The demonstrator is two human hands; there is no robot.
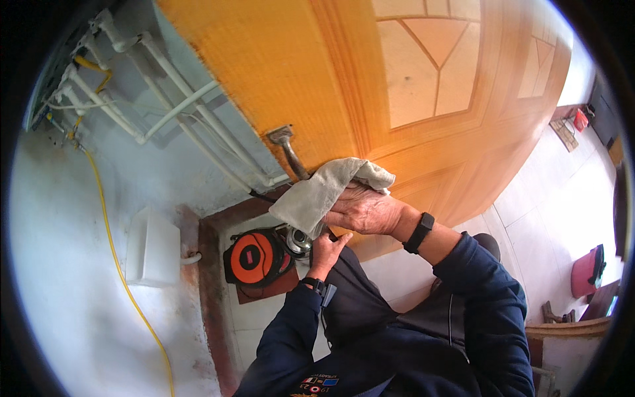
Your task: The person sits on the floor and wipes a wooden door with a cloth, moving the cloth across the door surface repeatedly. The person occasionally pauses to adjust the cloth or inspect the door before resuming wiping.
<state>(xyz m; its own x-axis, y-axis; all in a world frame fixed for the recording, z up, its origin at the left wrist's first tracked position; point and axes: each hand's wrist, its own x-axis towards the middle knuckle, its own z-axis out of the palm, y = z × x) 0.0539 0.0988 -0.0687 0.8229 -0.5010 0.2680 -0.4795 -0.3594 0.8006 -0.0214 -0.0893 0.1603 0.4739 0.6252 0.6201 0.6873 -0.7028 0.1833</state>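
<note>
A wooden door with decorative panels stands before me, a worn metal handle near its edge. My right hand holds a damp-looking grey-beige cloth against the door beside the lower end of the handle. Just below the cloth, my left hand is at the door's edge, thumb extended; its fingers are partly hidden, and whether they grip anything does not show. Both wrists wear black bands.
White pipes and a yellow hose run along the left wall. An orange-and-black round appliance and a shiny metal pot sit on the floor by my left hand. A pink bucket stands far right.
</note>
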